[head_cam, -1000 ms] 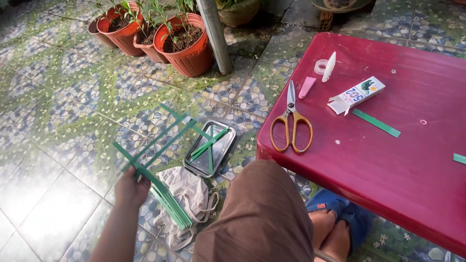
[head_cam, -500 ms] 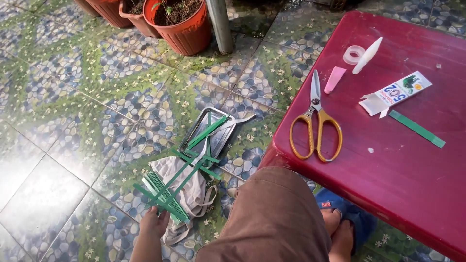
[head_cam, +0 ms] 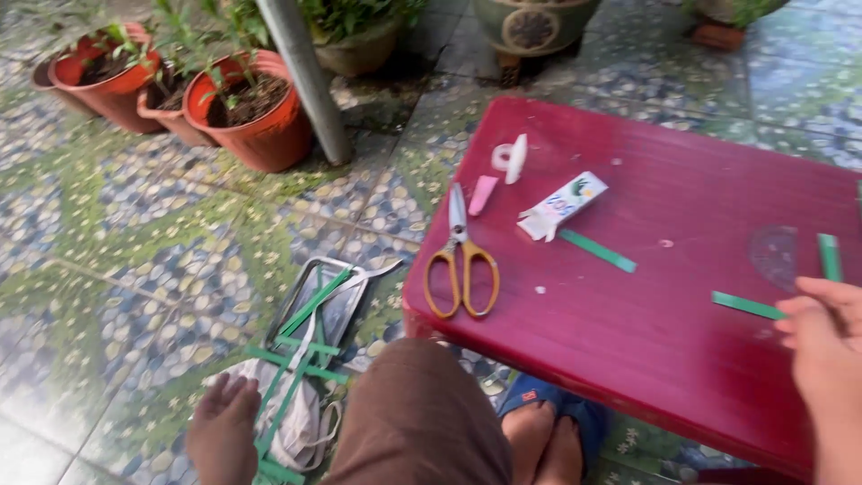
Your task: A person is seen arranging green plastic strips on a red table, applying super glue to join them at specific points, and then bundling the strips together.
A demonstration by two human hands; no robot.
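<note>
Reaching down left of the red table [head_cam: 646,359], the left hand [head_cam: 223,431] is seen with fingers spread flat, unclenched, on green paper strips [head_cam: 296,359] lying across a cloth [head_cam: 296,422] and metal tray [head_cam: 337,301]; loose strips could be scattered or creased. On the table, the right hand [head_cam: 822,350] is curled beside another green strip [head_cam: 748,305], its grasp unclear. Scissors [head_cam: 461,260], a glue box [head_cam: 561,205] and tape [head_cam: 501,157] crowd the table's left half.

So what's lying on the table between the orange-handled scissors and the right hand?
In the head view, between the scissors and the right hand lie two green strips, one near the white carton, one by the fingers, plus bare red tabletop.
</note>
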